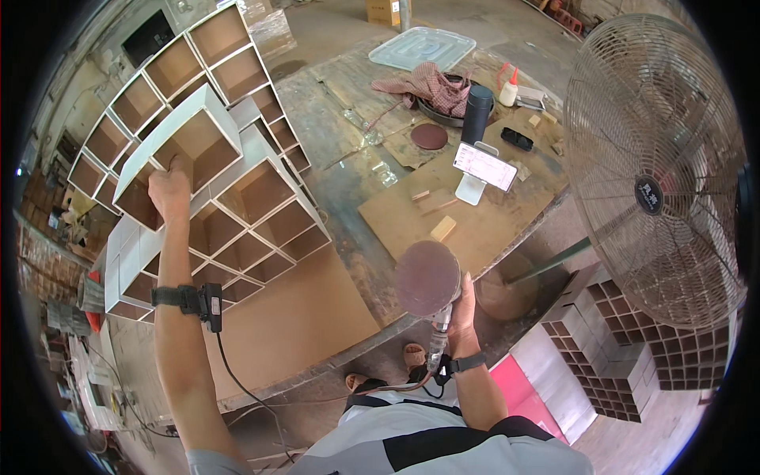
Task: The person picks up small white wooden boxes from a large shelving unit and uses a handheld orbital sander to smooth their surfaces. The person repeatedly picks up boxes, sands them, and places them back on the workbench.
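The left hand [169,192] grips the edge of a white box [184,146], fingers curled over its wall; the box is tilted and rests on a white grid shelf [237,190] lying across the desk [348,142]. The right hand [463,309] holds a sander [428,279] by its body, fingers wrapped around it, the round disc facing up above the desk edge. A brown board [301,317] lies just beside the shelf. A phone on a stand [483,170] sits on another board farther back. A large fan [657,166] stands to the right.
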`<state>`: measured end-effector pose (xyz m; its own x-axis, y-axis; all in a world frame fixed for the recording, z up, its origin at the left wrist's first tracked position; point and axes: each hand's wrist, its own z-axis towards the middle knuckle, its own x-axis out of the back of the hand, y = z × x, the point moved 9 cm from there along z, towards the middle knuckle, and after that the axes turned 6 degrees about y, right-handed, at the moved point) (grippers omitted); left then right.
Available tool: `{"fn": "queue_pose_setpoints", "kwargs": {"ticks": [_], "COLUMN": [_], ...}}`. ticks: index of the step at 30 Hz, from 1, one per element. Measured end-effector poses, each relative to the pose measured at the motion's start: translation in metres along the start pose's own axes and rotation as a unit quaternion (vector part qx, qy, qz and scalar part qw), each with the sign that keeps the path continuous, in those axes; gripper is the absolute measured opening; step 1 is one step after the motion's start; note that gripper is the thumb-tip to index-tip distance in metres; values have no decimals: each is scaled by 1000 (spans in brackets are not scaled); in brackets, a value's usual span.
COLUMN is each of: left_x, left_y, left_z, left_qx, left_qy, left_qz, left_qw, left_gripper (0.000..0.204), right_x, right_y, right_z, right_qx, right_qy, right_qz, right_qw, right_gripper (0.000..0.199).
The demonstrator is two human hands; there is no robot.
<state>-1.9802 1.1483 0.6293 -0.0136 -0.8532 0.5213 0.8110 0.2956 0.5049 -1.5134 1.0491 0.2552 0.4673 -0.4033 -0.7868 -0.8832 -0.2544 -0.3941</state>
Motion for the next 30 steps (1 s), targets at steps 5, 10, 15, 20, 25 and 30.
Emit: {"fn": "queue_pose_setpoints", "kwargs": {"ticks": [5,10,15,20,25,30], "left_x": [64,155,111,68,28,37], "left_y": [-15,-76,-191,-234,-265,-234], "left_z": [-43,-205,-335,-382,-419,-404], "left_qx": [-57,-135,153,234,120,115], "left_qy": [62,58,-57,-95,-169,-162], "left_qz": [-176,-115,-206,-97,-107,-199], "left_qw": [981,982,965,963,972,960], "left_gripper": [39,42,27,16,22,22], "right_x": [-15,-32,-48,-65,-107,-142], "right_y": [-5,5,24,49,59,71], "right_z": [8,9,-3,-19,-44,-77], "right_qx": [17,24,-3,-13,7,41], "right_qy": [-48,-68,-31,-26,-71,-78], "right_qz": [1,-43,-99,-118,-108,-133], "right_qw": [999,996,995,993,992,987], "right_gripper": [57,58,61,55,56,55]}}
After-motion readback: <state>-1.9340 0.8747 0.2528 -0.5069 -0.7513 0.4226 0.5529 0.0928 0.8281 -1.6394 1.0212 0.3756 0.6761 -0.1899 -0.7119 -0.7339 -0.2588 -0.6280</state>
